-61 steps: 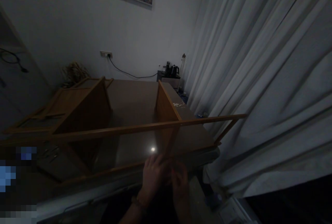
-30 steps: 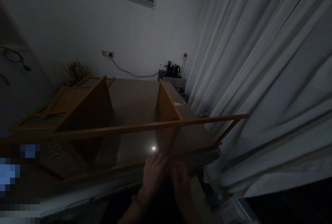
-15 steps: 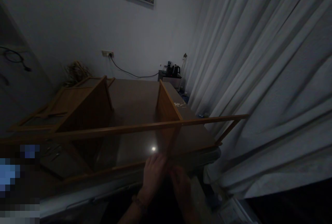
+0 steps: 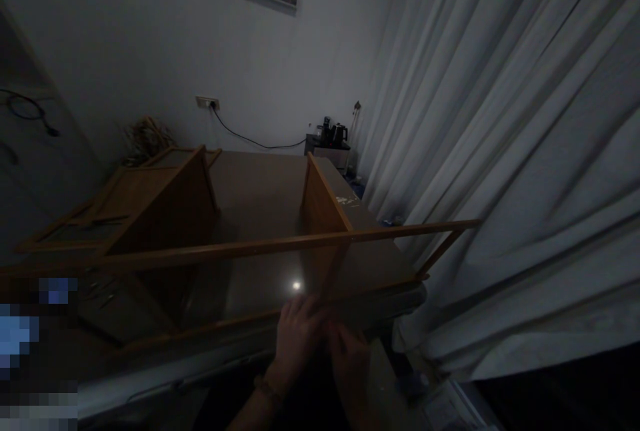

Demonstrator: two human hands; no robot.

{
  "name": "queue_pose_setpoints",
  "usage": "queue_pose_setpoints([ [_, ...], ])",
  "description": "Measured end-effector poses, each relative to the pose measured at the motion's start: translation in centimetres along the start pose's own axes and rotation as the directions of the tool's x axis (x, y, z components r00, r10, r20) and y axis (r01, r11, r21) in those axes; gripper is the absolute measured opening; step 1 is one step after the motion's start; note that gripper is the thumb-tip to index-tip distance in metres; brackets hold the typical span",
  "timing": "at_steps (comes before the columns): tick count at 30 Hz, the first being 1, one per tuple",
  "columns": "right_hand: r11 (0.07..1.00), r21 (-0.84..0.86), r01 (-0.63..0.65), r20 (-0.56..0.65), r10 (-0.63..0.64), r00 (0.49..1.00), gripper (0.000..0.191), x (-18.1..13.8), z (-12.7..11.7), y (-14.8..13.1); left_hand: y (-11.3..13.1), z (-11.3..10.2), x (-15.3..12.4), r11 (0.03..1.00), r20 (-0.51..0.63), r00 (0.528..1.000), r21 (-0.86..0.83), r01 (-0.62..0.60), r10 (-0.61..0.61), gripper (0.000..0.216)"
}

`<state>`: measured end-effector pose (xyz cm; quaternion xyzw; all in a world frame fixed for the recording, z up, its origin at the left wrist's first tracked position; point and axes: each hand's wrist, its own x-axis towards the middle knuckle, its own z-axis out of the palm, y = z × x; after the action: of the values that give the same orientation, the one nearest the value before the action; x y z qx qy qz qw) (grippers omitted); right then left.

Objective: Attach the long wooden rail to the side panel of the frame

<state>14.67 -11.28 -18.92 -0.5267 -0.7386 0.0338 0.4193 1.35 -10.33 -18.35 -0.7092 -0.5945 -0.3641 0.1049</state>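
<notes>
A brown wooden cabinet frame lies before me, with upright boards between its long rails. My left hand is at the near lower rail, its fingers curled over the edge beside the foot of the right upright board. Close to its right, my right hand has its fingers pinched together near the same joint. Anything small between those fingers is lost in the dark.
A grey-white curtain hangs along the right side. At the back, a black kettle stands on a small cabinet, and a cord runs to the wall socket. Dried plants are at the back left.
My right hand has shifted slightly, its fingers closer to my left hand. The left hand and the wooden cabinet frame are almost unchanged.
</notes>
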Motion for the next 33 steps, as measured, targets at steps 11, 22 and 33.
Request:
queue_pose_setpoints([
  [11, 0.991, 0.078, -0.111, 0.079, 0.105, 0.991, 0.052, -0.1, -0.6, 0.6, -0.3, 0.6, -0.3, 1.0, 0.031, 0.999, 0.015, 0.017, -0.018, 0.035],
  [22, 0.921, 0.231, -0.315, 0.152, 0.285, 0.946, 0.067, -0.6, 0.6, -1.4, 0.1, -0.2, 0.1, 1.0, 0.042, 0.999, 0.005, 0.02, -0.02, 0.031],
  [33, 1.0, -0.014, -0.01, 0.073, 0.011, 0.997, 0.049, 0.4, -1.1, -0.6, -0.2, 0.0, -0.2, 1.0, 0.037, 0.999, 0.024, 0.001, -0.002, 0.04],
])
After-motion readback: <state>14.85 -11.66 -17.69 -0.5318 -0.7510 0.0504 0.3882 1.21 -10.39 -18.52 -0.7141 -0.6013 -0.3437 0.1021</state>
